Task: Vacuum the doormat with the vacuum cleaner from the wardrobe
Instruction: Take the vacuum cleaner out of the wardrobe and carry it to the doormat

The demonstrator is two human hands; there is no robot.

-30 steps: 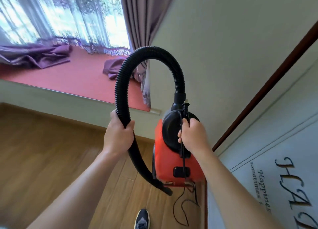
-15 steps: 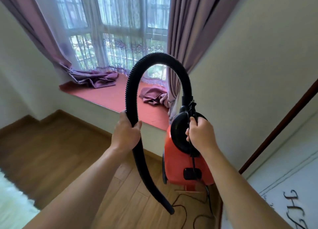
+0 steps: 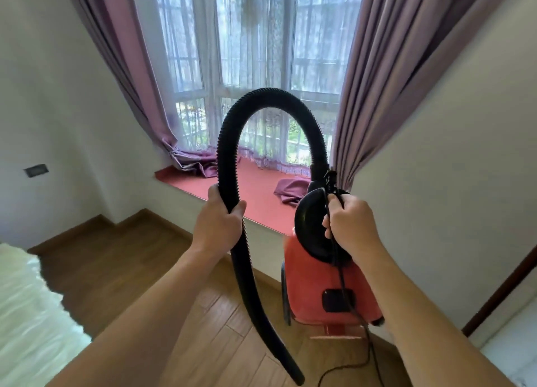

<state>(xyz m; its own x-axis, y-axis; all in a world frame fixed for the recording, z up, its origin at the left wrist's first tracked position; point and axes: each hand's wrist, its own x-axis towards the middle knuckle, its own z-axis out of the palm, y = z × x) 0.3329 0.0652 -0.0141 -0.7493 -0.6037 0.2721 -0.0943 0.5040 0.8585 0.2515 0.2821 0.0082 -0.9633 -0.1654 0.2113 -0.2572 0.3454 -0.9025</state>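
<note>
Carrying step, by my reading: right hand (image 3: pixel 351 227) clamped on the black top of the red vacuum cleaner (image 3: pixel 313 296) and its cord (image 3: pixel 342 282), left hand (image 3: pixel 218 227) wrapped round the hose (image 3: pixel 229 142), machine held up before the window (image 3: pixel 252 52); doormat unseen, so find it next.

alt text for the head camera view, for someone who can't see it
A person's right hand holds a red vacuum cleaner by its black top, while the left hand grips its black hose, which arches up before a curtained window. A wooden floor lies below, with the power cord trailing onto it.
</note>
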